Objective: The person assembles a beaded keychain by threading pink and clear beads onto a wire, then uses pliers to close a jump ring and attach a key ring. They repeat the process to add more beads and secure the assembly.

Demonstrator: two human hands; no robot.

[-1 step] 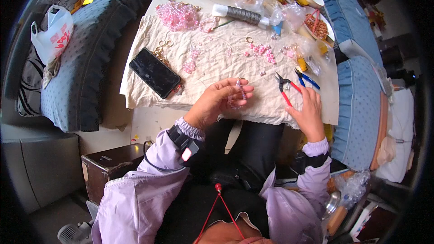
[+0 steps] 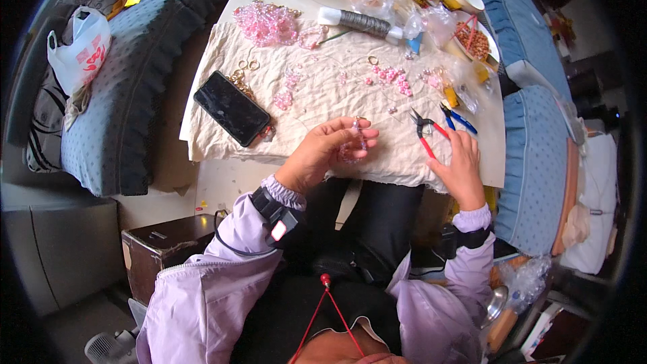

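My left hand (image 2: 322,155) pinches a small pink beaded piece (image 2: 353,143) with a metal ring at its top, held just above the beige cloth (image 2: 323,94). My right hand (image 2: 464,165) lies on the cloth with its fingers closed over the handles of the red-handled pliers (image 2: 423,128), whose jaws point away from me. Blue-handled pliers (image 2: 461,120) rest just beyond my right fingertips. Loose pink beads (image 2: 392,78) are scattered on the cloth ahead of both hands.
A black phone (image 2: 231,108) lies at the cloth's left, with gold rings (image 2: 247,66) beside it. A heap of pink beadwork (image 2: 267,23), a grey wire spool (image 2: 358,21), plastic bags and jars crowd the far side. Blue cushioned seats (image 2: 539,155) flank the table.
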